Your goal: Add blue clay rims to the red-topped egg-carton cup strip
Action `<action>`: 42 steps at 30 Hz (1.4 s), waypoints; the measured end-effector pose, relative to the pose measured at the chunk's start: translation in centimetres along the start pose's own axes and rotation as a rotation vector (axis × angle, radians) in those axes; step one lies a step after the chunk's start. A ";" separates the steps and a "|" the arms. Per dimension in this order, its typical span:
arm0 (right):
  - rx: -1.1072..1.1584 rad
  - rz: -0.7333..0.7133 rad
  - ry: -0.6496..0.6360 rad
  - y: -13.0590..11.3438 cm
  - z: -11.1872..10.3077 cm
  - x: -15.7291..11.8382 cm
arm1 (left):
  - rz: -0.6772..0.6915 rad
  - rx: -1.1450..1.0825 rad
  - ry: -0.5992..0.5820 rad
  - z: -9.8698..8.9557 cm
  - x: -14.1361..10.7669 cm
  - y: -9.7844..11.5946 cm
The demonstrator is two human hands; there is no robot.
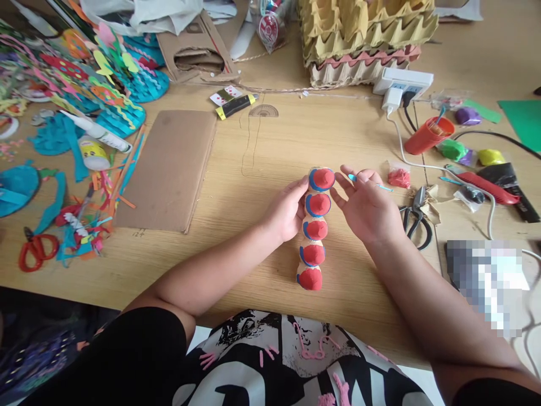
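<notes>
A strip of egg-carton cups (316, 229), topped with red and blue modelling clay, points away from me on the wooden table. My left hand (288, 208) grips its far end from the left side, with the thumb at the farthest cup. On the other side, my right hand (371, 211) holds a thin blue clay tool (352, 177) between its fingers, palm partly turned up. Its fingertips are close to the farthest cup; whether they touch it I cannot tell. The near end of the strip points toward my body.
Scissors with black handles (417, 217), a bag of red clay (399, 175) and an orange cup (429, 135) lie to the right. Cardboard (167, 169) and colourful craft scraps are on the left. Egg trays (367, 34) and a power strip (403, 82) stand behind.
</notes>
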State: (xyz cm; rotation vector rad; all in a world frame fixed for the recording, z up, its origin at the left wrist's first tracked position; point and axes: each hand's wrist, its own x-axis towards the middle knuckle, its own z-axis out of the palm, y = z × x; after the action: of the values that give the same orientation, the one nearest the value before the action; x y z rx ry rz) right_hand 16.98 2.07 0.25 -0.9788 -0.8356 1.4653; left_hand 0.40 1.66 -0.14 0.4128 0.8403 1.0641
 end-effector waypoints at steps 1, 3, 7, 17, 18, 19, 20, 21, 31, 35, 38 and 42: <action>0.024 0.035 -0.009 0.0 0.0 0.0 | -0.024 0.000 -0.009 -0.1 0.2 0.0; 0.039 0.049 -0.026 0.1 -0.1 0.1 | -0.049 0.011 -0.032 -0.5 0.7 -0.1; 0.054 0.013 -0.030 0.7 -0.5 0.4 | 0.000 0.065 -0.051 -1.4 1.5 -0.7; 0.031 0.047 -0.007 2.1 -2.0 1.8 | 0.532 0.925 0.013 -2.8 2.0 -1.2; 0.027 0.054 0.007 2.2 -2.0 1.9 | 0.567 1.011 0.006 -3.0 2.0 -1.2; 0.023 0.060 0.019 2.2 -2.0 2.0 | 0.596 1.075 0.000 -3.1 2.1 -1.3; 0.017 0.063 0.031 2.3 -2.0 2.0 | 0.616 1.118 -0.004 -3.2 2.1 -1.3; 0.010 0.061 0.039 2.3 -2.0 2.1 | 0.625 1.140 -0.009 -3.3 2.1 -1.4; -0.080 -0.212 0.080 3.2 -1.6 1.7 | 0.765 0.942 -0.021 -2.3 0.8 -0.2; -0.120 -0.298 0.105 3.6 -1.5 1.6 | 0.811 0.928 -0.048 -1.8 0.1 0.7; -0.125 -0.313 0.123 3.7 -1.6 1.7 | 0.846 0.781 -0.080 -1.1 -1.3 2.3; -0.076 -0.295 0.189 3.5 -1.8 1.9 | 0.768 0.837 -0.328 0.3 -4.5 5.9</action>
State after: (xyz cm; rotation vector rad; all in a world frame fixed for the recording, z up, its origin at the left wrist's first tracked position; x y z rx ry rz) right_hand 17.19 3.52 -3.87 -0.9876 -0.8607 1.0793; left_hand -3.91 0.34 5.76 1.6713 0.8128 1.2402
